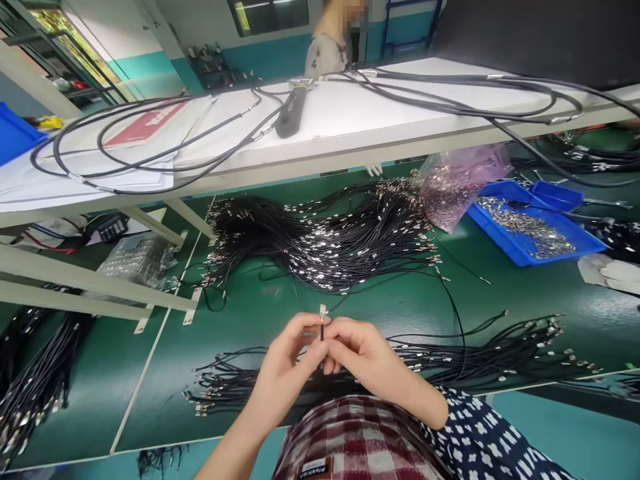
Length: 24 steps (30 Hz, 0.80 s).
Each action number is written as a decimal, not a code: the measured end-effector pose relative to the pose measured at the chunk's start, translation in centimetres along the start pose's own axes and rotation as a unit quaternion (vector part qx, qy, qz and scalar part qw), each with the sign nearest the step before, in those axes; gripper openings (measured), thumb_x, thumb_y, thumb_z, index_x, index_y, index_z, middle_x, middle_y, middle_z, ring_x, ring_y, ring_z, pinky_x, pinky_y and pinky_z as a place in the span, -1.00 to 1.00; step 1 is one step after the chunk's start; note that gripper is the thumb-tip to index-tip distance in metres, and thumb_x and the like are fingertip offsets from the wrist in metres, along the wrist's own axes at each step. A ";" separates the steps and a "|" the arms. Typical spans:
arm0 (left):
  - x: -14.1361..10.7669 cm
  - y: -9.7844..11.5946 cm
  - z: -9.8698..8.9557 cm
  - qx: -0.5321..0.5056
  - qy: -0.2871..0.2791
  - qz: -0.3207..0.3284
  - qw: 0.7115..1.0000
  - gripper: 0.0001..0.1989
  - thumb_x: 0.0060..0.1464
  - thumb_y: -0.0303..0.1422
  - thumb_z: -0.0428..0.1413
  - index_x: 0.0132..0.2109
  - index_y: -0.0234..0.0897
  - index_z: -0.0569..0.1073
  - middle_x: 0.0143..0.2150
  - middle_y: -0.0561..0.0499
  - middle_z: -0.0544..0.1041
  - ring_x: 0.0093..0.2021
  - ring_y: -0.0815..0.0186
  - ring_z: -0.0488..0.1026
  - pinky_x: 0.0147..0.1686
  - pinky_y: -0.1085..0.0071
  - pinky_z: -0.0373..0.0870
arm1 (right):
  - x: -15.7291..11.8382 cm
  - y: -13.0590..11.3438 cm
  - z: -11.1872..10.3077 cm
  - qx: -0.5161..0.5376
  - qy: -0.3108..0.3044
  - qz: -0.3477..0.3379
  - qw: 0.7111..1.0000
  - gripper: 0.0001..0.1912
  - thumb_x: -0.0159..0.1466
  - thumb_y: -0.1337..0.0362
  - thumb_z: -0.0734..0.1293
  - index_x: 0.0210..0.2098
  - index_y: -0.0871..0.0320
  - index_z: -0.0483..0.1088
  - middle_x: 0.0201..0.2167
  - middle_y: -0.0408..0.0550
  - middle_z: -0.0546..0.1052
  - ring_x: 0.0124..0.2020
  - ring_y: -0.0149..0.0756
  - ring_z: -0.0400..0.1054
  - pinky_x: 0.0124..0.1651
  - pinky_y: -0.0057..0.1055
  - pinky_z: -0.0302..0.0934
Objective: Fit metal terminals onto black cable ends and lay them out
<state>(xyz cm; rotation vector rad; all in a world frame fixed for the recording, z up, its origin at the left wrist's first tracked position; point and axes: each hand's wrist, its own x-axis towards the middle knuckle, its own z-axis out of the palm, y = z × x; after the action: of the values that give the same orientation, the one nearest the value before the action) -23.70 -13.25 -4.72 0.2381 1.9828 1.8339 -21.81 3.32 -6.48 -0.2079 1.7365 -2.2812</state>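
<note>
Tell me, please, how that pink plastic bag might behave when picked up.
The pink plastic bag is probably heavy for its size, given the many metallic-looking pieces inside. Its wrinkled film suggests it would flop, and the sheen hints at slipperiness.

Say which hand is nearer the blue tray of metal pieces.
Right. The right hand is left of the blue tray, closer to the person; the left hand is farther left.

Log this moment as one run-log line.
left hand: on cable | right hand: on same cable | beyond hands: black cable pile | right side: blue tray with metal parts
</note>
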 end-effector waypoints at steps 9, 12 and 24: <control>0.5 1.8 1.4 0.004 0.057 0.035 0.998 -0.87 0.17 -0.36 0.14 -0.23 -0.25 0.58 -0.46 0.05 0.47 -0.41 0.38 0.40 -0.31 0.46 0.37 | -2.0 -3.1 -3.1 -0.213 0.059 -0.019 0.975 -0.84 0.34 0.25 0.29 -0.17 0.12 0.50 -0.30 -0.10 0.54 -0.30 -0.36 0.39 -0.24 -0.41 0.26; -0.2 2.3 1.6 -0.004 0.017 -0.005 1.000 -0.80 0.21 -0.30 0.09 -0.15 -0.28 0.56 -0.55 0.09 0.42 -0.58 0.43 0.31 -0.50 0.48 0.29 | -1.6 -4.1 -3.6 -0.208 0.087 -0.041 0.973 -0.79 0.36 0.16 0.27 -0.16 0.13 0.47 -0.34 -0.10 0.53 -0.34 -0.35 0.37 -0.32 -0.42 0.23; -1.1 2.3 1.9 0.018 -0.024 -0.019 0.999 -0.74 0.26 -0.24 0.02 -0.10 -0.29 0.51 -0.55 0.08 0.38 -0.61 0.46 0.16 -0.61 0.47 0.09 | 0.2 -4.3 -2.1 -0.027 0.050 0.005 0.998 -0.67 0.31 0.11 0.31 -0.48 0.20 0.37 -0.51 -0.15 0.49 -0.53 -0.48 0.30 -0.46 -0.53 0.20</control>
<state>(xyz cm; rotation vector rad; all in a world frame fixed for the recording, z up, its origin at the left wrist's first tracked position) -22.30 -11.72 -2.34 0.2513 1.9756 1.7531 -23.16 6.27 -2.91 -0.0964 1.8454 -2.2754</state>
